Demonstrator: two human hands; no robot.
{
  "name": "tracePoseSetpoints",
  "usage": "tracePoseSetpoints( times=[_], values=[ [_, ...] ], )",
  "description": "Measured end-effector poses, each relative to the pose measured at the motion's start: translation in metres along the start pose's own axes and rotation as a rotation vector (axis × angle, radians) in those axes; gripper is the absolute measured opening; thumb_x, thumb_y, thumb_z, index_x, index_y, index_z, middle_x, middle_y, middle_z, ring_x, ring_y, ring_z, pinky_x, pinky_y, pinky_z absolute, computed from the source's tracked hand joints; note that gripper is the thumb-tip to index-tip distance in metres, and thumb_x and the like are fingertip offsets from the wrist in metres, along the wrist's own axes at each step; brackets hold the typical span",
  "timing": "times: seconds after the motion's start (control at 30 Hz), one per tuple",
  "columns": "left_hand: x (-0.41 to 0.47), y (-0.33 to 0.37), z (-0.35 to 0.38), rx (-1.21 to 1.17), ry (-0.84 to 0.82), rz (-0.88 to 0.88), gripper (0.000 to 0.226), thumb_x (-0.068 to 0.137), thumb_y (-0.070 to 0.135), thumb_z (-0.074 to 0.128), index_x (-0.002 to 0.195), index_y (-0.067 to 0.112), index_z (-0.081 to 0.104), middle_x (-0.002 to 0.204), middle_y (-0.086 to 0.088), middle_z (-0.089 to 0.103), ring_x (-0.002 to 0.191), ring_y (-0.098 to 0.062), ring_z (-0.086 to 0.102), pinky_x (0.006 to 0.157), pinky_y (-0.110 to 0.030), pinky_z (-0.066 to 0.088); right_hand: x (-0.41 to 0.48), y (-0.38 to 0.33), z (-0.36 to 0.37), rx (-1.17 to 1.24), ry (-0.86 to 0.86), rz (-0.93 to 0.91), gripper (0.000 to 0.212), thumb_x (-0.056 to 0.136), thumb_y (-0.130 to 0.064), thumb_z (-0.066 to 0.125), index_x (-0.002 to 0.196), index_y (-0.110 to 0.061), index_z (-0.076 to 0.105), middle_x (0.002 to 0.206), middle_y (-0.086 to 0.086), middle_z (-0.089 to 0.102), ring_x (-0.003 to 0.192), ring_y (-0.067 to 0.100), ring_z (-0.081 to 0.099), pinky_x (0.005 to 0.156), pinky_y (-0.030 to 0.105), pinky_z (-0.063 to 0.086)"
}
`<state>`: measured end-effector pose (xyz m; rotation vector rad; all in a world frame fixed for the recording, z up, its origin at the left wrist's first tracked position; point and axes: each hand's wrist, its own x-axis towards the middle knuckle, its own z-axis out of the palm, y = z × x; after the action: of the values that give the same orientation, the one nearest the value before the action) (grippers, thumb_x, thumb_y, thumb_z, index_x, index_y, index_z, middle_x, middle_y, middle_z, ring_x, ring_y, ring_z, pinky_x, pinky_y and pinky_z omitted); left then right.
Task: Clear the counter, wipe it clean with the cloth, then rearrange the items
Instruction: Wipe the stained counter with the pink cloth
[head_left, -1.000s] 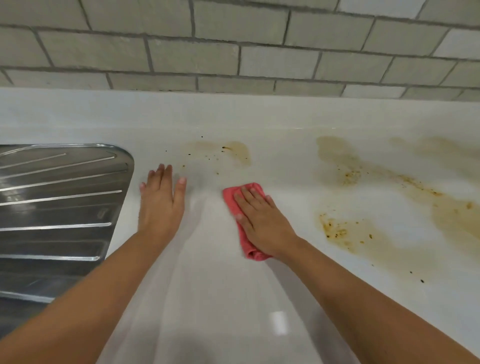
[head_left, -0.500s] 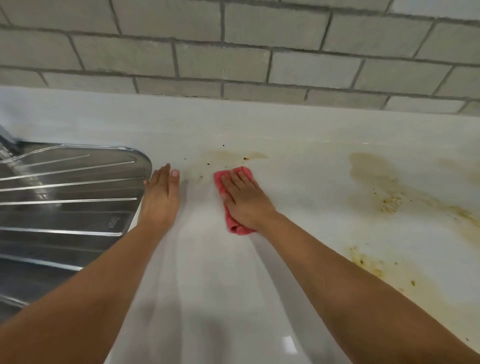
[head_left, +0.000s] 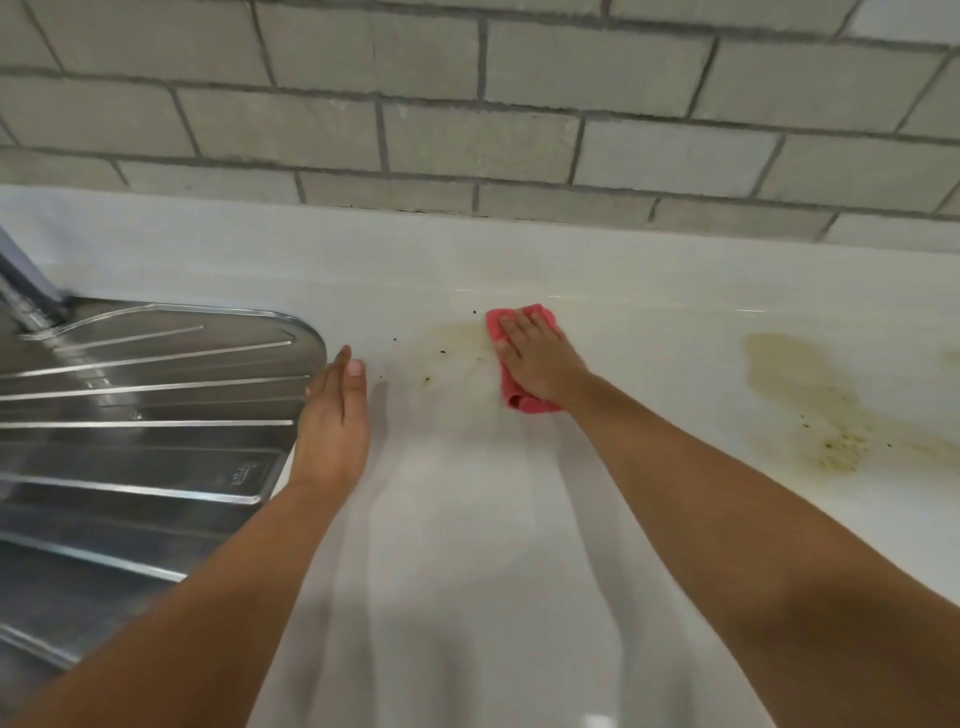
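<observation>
A folded pink cloth (head_left: 524, 402) lies on the white counter (head_left: 467, 519), near its back. My right hand (head_left: 535, 358) presses flat on the cloth with straight fingers, at the right edge of a faint brown stain (head_left: 457, 343) with dark specks. My left hand (head_left: 335, 415) rests flat on the counter beside the rim of the steel drainboard (head_left: 145, 395), fingers straight, holding nothing.
Larger brown stains with crumbs (head_left: 810, 395) spread over the counter's right side. The ribbed drainboard fills the left. A grey brick-tile wall (head_left: 467, 114) rises behind the counter. The base of a metal tap (head_left: 26, 296) shows at the far left.
My right hand has pushed the cloth away from me and to the right, up to the stain near the back. The left hand stays by the drainboard. The camera has tilted.
</observation>
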<state>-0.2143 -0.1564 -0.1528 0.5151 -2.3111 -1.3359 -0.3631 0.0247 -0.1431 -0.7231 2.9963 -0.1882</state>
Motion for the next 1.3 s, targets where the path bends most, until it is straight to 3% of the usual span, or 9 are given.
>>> tracePoseSetpoints(
  times=[0.17, 0.27, 0.43, 0.6, 0.7, 0.8, 0.93, 1.1, 1.3],
  values=[
    [-0.001, 0.001, -0.002, 0.023, -0.005, -0.017, 0.056, 0.099, 0.045, 0.021, 0.144, 0.015, 0.033, 0.151, -0.001, 0.032, 0.142, -0.017, 0.023, 0.119, -0.035, 0.014, -0.076, 0.013, 0.009, 0.129, -0.004, -0.244, 0.050, 0.102, -0.032, 0.024, 0.150, -0.021, 0.013, 0.158, -0.007, 0.006, 0.146, 0.010, -0.002, 0.117, 0.028, -0.001],
    [-0.001, 0.001, -0.002, 0.007, -0.011, -0.021, 0.057, 0.098, 0.046, 0.021, 0.144, 0.016, 0.033, 0.151, -0.001, 0.031, 0.143, -0.017, 0.022, 0.119, -0.036, 0.014, -0.054, 0.051, 0.005, 0.159, 0.048, -0.068, 0.049, 0.102, -0.029, 0.028, 0.149, -0.018, 0.020, 0.158, 0.000, 0.015, 0.146, 0.015, 0.007, 0.118, 0.033, 0.008],
    [-0.001, 0.003, 0.000, 0.003, -0.003, -0.022, 0.055, 0.099, 0.045, 0.022, 0.144, 0.017, 0.034, 0.151, 0.001, 0.033, 0.142, -0.015, 0.023, 0.119, -0.036, 0.014, 0.031, 0.033, 0.009, 0.058, 0.067, 0.258, 0.054, 0.101, -0.032, 0.016, 0.150, -0.008, 0.012, 0.158, 0.010, 0.010, 0.146, 0.027, 0.004, 0.119, 0.040, -0.002],
    [-0.001, 0.004, -0.001, 0.012, -0.001, -0.009, 0.054, 0.100, 0.042, 0.022, 0.143, 0.013, 0.035, 0.150, -0.003, 0.035, 0.141, -0.015, 0.026, 0.119, -0.036, 0.015, -0.011, -0.027, 0.018, 0.035, 0.067, -0.109, 0.052, 0.102, -0.030, 0.018, 0.150, -0.011, 0.010, 0.158, 0.006, 0.008, 0.147, 0.021, 0.001, 0.119, 0.033, -0.005],
    [-0.002, 0.004, -0.002, -0.009, 0.005, -0.011, 0.054, 0.099, 0.042, 0.023, 0.143, 0.013, 0.036, 0.149, -0.001, 0.035, 0.141, -0.015, 0.026, 0.118, -0.037, 0.016, -0.055, -0.018, 0.019, 0.170, 0.116, -0.192, 0.048, 0.102, -0.028, 0.026, 0.148, -0.017, 0.021, 0.157, -0.001, 0.016, 0.146, 0.015, 0.009, 0.117, 0.026, 0.002],
    [-0.002, 0.003, -0.002, -0.044, 0.009, -0.043, 0.055, 0.098, 0.046, 0.023, 0.143, 0.017, 0.036, 0.150, 0.002, 0.034, 0.141, -0.015, 0.025, 0.119, -0.037, 0.015, -0.034, -0.002, 0.010, 0.230, 0.232, -0.028, 0.043, 0.097, -0.018, 0.040, 0.139, -0.011, 0.038, 0.143, 0.009, 0.036, 0.133, 0.026, 0.035, 0.109, 0.028, 0.024],
    [0.000, 0.001, -0.001, -0.072, 0.020, -0.051, 0.056, 0.097, 0.049, 0.023, 0.143, 0.020, 0.036, 0.149, 0.005, 0.034, 0.142, -0.014, 0.024, 0.118, -0.036, 0.016, 0.035, -0.009, 0.003, 0.247, 0.186, 0.155, 0.042, 0.093, -0.010, 0.042, 0.135, -0.006, 0.039, 0.138, 0.014, 0.038, 0.131, 0.028, 0.032, 0.108, 0.031, 0.026],
    [0.000, 0.002, -0.002, -0.080, 0.031, -0.049, 0.054, 0.097, 0.046, 0.024, 0.143, 0.020, 0.036, 0.149, 0.005, 0.034, 0.141, -0.012, 0.025, 0.118, -0.033, 0.016, 0.065, -0.028, 0.000, 0.269, 0.157, -0.020, 0.036, 0.096, -0.005, 0.033, 0.128, -0.007, 0.049, 0.132, 0.013, 0.048, 0.126, 0.027, 0.042, 0.102, 0.034, 0.037],
    [0.001, 0.004, -0.003, -0.084, 0.037, -0.050, 0.052, 0.098, 0.042, 0.025, 0.142, 0.016, 0.037, 0.148, 0.003, 0.036, 0.139, -0.011, 0.027, 0.112, -0.021, 0.016, -0.003, -0.037, 0.019, 0.578, 0.126, -0.432, 0.029, 0.096, -0.012, 0.035, 0.107, -0.001, 0.060, 0.111, 0.013, 0.062, 0.103, 0.024, 0.057, 0.092, 0.029, 0.041]
  ],
)
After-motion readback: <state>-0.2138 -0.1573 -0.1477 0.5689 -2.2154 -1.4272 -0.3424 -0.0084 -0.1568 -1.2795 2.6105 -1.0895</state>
